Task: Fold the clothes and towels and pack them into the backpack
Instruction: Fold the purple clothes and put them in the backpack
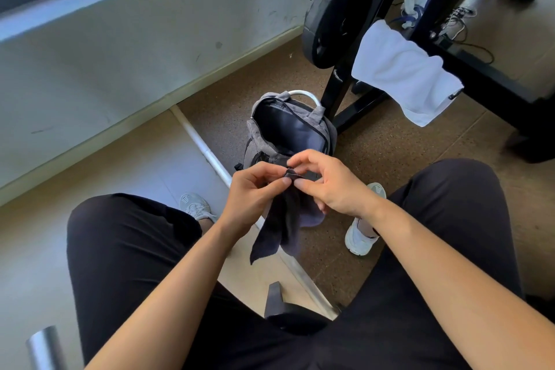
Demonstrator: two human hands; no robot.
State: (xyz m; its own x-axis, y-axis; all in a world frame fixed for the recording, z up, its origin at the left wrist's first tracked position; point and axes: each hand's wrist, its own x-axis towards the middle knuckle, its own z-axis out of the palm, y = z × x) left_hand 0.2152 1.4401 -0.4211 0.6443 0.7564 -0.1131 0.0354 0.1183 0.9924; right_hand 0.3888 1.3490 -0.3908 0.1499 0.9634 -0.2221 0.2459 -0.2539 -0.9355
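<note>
Head view: the person sat with both knees spread, black trousers (129, 249) filling the lower frame, and held a small dark cloth (283, 228) up between the legs. The left hand (255, 189) pinched the cloth's top edge between thumb and forefinger, its other fingers curled in toward the palm. The right hand (329, 186) met it from the other side, thumb and forefinger closed on the same bunched edge just beside the left pinch. Its remaining fingers were bent and loosely fanned, and some were hidden behind the fabric. The two hands nearly touched at the fingertips; whether they did, I cannot tell. Below the grip the cloth hung free in two uneven tails, unfolded.

Just beyond the hands stood the grey backpack (288, 126) on the brown floor (390, 153), its main compartment zipped wide open and dark inside. The cloth's upper edge overlapped the bag's near side in the picture, but the cloth was outside it. A white towel (402, 75) lay draped over a black frame (339, 93) — well apart from the hands, to the right of the bag. A black weight plate (336, 12) hung on a bar above the frame. A pale shoe (195, 206) showed under the left hand, another (360, 237) under the right wrist.
</note>
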